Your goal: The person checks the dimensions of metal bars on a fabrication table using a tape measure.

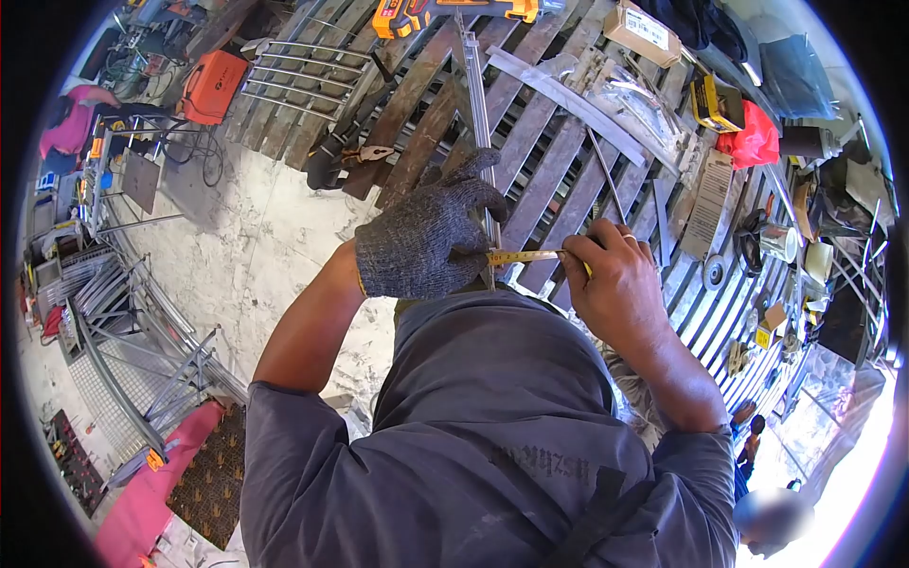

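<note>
My left hand point(417, 237), in a dark grey knitted glove, has its fingers curled over a long, thin metal bar point(476, 90). The bar runs away from my body over the slats. Close to the gloved thumb is one end of a yellow tape measure point(523, 257), its blade stretched sideways across the bar. Bare and wearing a ring, my right hand point(615, 284) grips the tape's other side between thumb and fingers. Most of the tape's body is hidden in that palm.
A slatted wooden platform point(540, 180) holds a yellow-black power tool point(454, 11), flat metal strips point(568, 99), a cardboard box point(642, 33) and a red bag point(750, 137). An orange case point(214, 87) stands left. Metal frames point(142, 350) lie lower left. Other people appear at both edges.
</note>
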